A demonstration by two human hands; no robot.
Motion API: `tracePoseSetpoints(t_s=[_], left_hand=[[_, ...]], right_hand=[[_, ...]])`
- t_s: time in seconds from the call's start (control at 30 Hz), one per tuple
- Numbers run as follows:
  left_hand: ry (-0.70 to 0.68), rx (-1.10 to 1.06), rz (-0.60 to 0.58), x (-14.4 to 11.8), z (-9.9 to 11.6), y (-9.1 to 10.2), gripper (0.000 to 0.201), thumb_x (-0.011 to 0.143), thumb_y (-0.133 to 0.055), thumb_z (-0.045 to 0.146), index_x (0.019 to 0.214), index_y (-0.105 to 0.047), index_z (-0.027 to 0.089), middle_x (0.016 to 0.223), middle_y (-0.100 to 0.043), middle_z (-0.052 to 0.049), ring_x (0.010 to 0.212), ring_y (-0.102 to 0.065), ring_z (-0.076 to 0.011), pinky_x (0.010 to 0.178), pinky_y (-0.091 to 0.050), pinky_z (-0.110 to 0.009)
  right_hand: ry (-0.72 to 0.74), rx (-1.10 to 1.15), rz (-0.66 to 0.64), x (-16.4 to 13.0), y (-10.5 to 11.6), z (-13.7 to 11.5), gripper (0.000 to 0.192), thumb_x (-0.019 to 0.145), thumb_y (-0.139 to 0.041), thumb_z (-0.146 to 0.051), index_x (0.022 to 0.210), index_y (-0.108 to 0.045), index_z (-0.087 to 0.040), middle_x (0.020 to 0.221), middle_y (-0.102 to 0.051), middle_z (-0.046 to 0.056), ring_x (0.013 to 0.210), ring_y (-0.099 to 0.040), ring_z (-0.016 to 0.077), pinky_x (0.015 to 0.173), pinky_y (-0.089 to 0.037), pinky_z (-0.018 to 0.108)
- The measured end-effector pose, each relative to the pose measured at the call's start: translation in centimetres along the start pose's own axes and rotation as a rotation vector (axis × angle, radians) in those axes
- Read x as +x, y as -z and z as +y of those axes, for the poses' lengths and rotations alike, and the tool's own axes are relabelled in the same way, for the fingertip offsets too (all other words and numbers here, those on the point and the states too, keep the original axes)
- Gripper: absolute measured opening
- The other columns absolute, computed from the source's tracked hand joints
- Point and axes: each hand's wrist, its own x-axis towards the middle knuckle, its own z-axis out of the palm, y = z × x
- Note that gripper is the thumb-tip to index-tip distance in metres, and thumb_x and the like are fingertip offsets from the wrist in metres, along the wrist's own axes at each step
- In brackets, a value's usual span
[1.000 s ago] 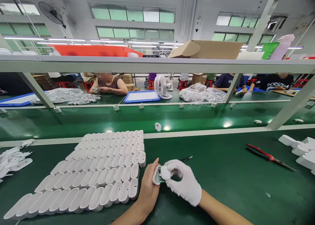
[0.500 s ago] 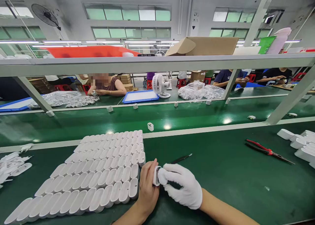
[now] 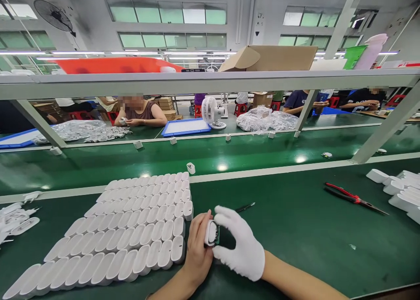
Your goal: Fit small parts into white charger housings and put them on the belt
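Case rows: the white case rows (image 3: 123, 238) stand on the green tabletop (image 3: 295, 252) in the head view.
Case: one white case (image 3: 210, 233), a green board (image 3: 217, 234) showing at its edge, is in the left hand, just right of the case rows.
Left hand (image 3: 197, 252): bare, near the rows' right edge, fingers gripping the case.
Right hand (image 3: 248, 250): white-gloved, farther right of the rows; thumb and fingers parted in a wide curve beside the case; cannot tell whether their tips touch it.
Dark tool (image 3: 246, 207): right of the rows.
Pliers (image 3: 356, 199): well right of the rows.
White parts (image 3: 16, 223): left of the rows.
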Motion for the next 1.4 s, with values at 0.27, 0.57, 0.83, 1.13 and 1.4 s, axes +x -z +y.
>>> tracePoseSetpoints(t_s=[0.27, 0.57, 0.83, 1.13, 1.4], left_hand=[[0.257, -0.311, -0.106, 0.0, 0.6, -0.5, 0.045, 0.085, -0.057, 0.021, 0.127, -0.048, 0.03, 0.134, -0.04, -0.008, 0.126, -0.036, -0.0283, 0.105, -0.034, -0.048], [0.834, -0.999, -0.074, 1.5, 0.6, -1.4, 0.045, 0.077, -0.068, 0.047, 0.108, -0.066, 0.015, 0.111, -0.066, -0.014, 0.11, -0.057, -0.0295, 0.096, -0.045, -0.038], [0.767, -0.682, -0.172, 1.2, 0.1, -1.4, 0.041, 0.08, -0.059, 0.05, 0.102, -0.071, 0.018, 0.108, -0.068, -0.01, 0.106, -0.058, -0.0289, 0.099, -0.041, -0.043], [0.665, -0.376, -0.21, 1.2, -0.1, -0.8, 0.038, 0.086, -0.051, 0.044, 0.112, -0.065, 0.021, 0.109, -0.061, -0.009, 0.108, -0.052, -0.0266, 0.099, -0.037, -0.042], [0.665, -0.351, -0.213, 1.1, 0.2, -1.2, 0.027, 0.075, -0.067, 0.035, 0.101, -0.071, 0.027, 0.092, -0.066, -0.005, 0.09, -0.059, -0.0249, 0.085, -0.045, -0.039]], right_hand=[[-0.511, 0.831, -0.187, 0.9, -1.4, 3.1, 0.049, 0.057, -0.083, -0.038, 0.095, -0.06, -0.018, 0.087, -0.066, 0.003, 0.082, -0.063, 0.0188, 0.082, -0.049, 0.037], [-0.405, 0.298, -0.117, 1.7, 2.0, 3.0, 0.034, 0.081, -0.058, -0.048, 0.097, -0.069, -0.019, 0.1, -0.063, 0.008, 0.088, -0.06, 0.0209, 0.08, -0.048, 0.036], [-0.423, -0.579, -0.366, 2.2, 6.8, 6.8, 0.034, 0.07, -0.065, -0.032, 0.104, -0.069, -0.029, 0.112, -0.061, 0.005, 0.099, -0.054, 0.0269, 0.081, -0.043, 0.037], [-0.504, -0.257, -0.032, 2.4, 5.9, 6.6, 0.01, 0.081, -0.053, -0.027, 0.087, -0.059, -0.021, 0.081, -0.064, 0.003, 0.066, -0.057, 0.0164, 0.062, -0.043, 0.031], [-0.714, 0.858, 0.426, 2.2, 0.7, 4.9, 0.053, 0.051, -0.085, -0.042, 0.085, -0.053, -0.016, 0.068, -0.066, 0.001, 0.049, -0.056, 0.0098, 0.049, -0.05, 0.025]])
